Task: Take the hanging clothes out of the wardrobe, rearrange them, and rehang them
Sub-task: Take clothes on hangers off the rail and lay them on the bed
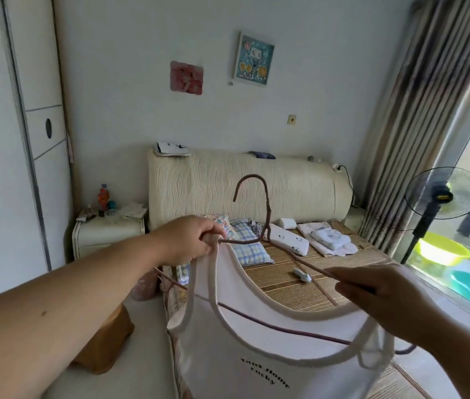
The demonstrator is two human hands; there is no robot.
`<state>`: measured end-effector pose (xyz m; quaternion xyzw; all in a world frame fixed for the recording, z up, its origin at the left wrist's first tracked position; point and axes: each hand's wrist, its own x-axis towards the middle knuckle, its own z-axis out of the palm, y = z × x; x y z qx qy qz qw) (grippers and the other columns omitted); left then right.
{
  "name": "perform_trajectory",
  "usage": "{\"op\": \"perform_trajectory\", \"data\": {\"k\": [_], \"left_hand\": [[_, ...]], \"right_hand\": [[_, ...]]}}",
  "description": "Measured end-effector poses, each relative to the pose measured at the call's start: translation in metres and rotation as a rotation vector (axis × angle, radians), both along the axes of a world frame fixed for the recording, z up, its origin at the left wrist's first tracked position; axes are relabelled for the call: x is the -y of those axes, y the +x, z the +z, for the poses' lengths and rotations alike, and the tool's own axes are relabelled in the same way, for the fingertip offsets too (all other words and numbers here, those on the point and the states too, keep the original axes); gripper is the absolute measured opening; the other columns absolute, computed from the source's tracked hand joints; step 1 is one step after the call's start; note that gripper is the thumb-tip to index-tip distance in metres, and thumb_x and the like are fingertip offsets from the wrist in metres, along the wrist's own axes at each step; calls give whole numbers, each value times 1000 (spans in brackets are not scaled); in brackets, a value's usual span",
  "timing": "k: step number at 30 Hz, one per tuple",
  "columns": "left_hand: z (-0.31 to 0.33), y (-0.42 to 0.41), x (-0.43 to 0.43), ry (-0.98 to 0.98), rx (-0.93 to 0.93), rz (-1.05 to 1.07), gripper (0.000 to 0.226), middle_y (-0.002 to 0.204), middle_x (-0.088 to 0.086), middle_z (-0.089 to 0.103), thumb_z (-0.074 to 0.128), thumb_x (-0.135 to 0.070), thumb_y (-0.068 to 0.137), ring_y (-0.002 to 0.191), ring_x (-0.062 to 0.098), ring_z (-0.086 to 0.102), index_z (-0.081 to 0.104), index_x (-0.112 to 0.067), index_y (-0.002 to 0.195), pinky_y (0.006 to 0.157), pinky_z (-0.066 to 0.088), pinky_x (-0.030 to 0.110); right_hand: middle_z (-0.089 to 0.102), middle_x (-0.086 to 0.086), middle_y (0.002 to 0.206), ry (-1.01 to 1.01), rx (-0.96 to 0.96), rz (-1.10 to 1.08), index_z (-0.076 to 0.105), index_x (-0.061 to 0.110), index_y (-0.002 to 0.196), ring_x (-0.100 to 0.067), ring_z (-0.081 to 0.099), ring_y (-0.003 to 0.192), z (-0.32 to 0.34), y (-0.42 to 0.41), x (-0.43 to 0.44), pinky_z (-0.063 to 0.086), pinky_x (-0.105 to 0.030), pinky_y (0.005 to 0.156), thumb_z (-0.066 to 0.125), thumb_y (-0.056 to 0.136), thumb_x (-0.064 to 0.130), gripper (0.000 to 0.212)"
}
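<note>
While the left hand point(187, 240) pinches a strap of the white top point(228, 355), the right hand's point(386, 298) grip clamps the hanger point(266, 208).

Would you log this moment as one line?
left hand pinches tank top strap at hanger end | right hand grips hanger arm

Hanger point(267, 214) btwn left fingers point(210, 241) & right fingers point(347, 279): dull mauve-brown. Top point(256, 335) below them: white, cream trim, black lettering. Beyond fingers: pillow point(249, 247) blue/white check, mat point(285, 283) tan woven, headboard point(213, 182) cream w/ wavy ribbing. Right of right fingers: curtain point(412, 110) grey-brown stripes, basin point(443, 250) lime-yellow.
</note>
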<state>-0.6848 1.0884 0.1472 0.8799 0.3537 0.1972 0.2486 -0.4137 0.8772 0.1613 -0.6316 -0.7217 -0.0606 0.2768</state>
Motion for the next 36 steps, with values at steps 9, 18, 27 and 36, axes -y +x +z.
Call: {"op": "perform_trajectory", "data": {"k": [9,18,27,36], "left_hand": [[-4,9,2,62,8,-111,14,75,-2,60,62,-30,90,69,7,51,61,-25,77,61,37,20],[-17,16,-4,70,155,-182,14,61,-3,57,68,-22,84,54,1,47,66,-22,69,53,34,17],[-34,55,5,58,116,-347,8,72,-10,66,65,-35,83,76,13,61,70,-32,77,73,48,37],[-49,70,-4,117,24,-417,33,71,-3,58,47,-51,85,70,13,56,61,-23,75,66,42,32]], "right_hand": [[60,17,59,-97,-183,-68,55,60,89,-8,51,49,-16,12,4,45,-17,55,54,72,56,17],[62,23,85,-264,-271,-290,64,28,111,8,62,76,-35,47,26,44,-4,61,62,89,25,23],[61,29,77,-178,-279,-362,69,47,92,11,58,73,-42,13,27,43,-7,61,66,84,35,15],[65,20,67,-4,-370,-572,63,50,65,7,58,69,-54,2,84,42,-5,62,71,81,27,29]]}}
